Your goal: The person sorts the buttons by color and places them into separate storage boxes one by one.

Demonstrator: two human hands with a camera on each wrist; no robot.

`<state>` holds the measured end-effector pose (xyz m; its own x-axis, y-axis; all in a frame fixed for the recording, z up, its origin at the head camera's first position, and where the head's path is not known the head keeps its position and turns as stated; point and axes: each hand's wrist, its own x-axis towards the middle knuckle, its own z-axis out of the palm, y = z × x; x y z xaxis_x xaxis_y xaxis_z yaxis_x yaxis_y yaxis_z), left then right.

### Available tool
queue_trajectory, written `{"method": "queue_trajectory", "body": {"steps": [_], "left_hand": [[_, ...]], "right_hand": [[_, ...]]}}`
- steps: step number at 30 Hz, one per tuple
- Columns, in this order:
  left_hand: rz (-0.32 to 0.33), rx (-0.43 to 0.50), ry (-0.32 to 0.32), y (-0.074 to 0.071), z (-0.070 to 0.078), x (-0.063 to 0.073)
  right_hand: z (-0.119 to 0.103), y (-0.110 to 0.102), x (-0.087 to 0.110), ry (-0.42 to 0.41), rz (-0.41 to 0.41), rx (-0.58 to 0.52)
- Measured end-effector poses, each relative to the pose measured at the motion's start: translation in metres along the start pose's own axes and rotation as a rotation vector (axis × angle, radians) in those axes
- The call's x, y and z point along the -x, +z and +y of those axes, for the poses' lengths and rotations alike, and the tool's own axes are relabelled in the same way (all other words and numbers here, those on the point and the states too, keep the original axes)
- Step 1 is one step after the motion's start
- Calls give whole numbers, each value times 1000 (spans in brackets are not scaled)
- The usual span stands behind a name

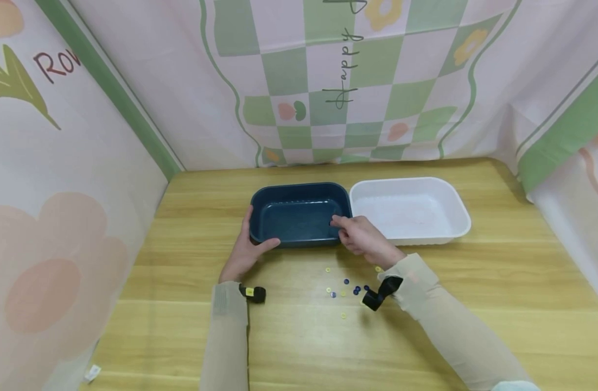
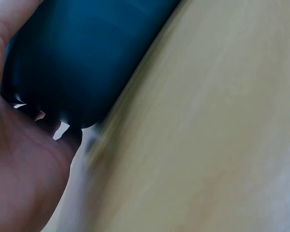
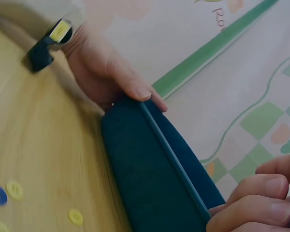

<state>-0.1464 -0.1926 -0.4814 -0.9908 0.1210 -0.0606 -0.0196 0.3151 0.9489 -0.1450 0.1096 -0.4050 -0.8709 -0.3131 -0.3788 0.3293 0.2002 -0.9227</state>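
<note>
A dark blue plastic basin [image 1: 299, 221] stands on the table. My left hand [image 1: 242, 252] grips its near left corner, thumb along the front rim and fingers around the left end; the left wrist view shows the palm beside the basin's wall [image 2: 87, 53]. Over the basin's right end is my right hand [image 1: 364, 239], its fingers curled and thumb and forefinger together. A small dark spot, apparently a blue button [image 1: 331, 223], shows at those fingertips, mostly hidden. In the right wrist view the curled fingers [image 3: 253, 200] overlap the basin's rim.
A white basin [image 1: 457, 220] stands against the blue one on the right. Several small blue buttons [image 1: 346, 282] and yellow buttons [image 1: 343, 315] lie scattered on the wooden table [image 1: 299, 347] in front. A patterned curtain [image 1: 328, 81] hangs behind.
</note>
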Motion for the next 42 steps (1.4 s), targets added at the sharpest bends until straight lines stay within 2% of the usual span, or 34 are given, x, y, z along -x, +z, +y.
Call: {"method": "queue_trajectory", "body": {"steps": [7, 14, 19, 21, 22, 25, 27, 29, 34, 42], "left_hand": [[11, -11, 3, 1, -1, -1], [11, -3, -6, 1, -2, 0], [12, 10, -5, 1, -4, -1], [10, 14, -3, 1, -4, -1], [8, 14, -6, 0, -4, -1], [-10, 11, -24, -1, 13, 6], [-24, 2, -36, -2, 22, 10], [-31, -6, -51, -2, 24, 10], [-18, 4, -40, 0, 1, -2], [13, 14, -6, 1, -3, -1]], "right_hand": [[0, 3, 3, -30, 49, 184], [2, 0, 6, -146, 89, 429], [2, 0, 6, -296, 213, 575], [3, 0, 4, -329, 283, 608], [3, 0, 3, -333, 308, 615], [4, 1, 0, -338, 376, 618], [4, 0, -2, -327, 399, 606], [5, 0, -3, -313, 410, 594], [7, -3, -7, -286, 419, 565], [6, -8, -2, -323, 418, 525]]}}
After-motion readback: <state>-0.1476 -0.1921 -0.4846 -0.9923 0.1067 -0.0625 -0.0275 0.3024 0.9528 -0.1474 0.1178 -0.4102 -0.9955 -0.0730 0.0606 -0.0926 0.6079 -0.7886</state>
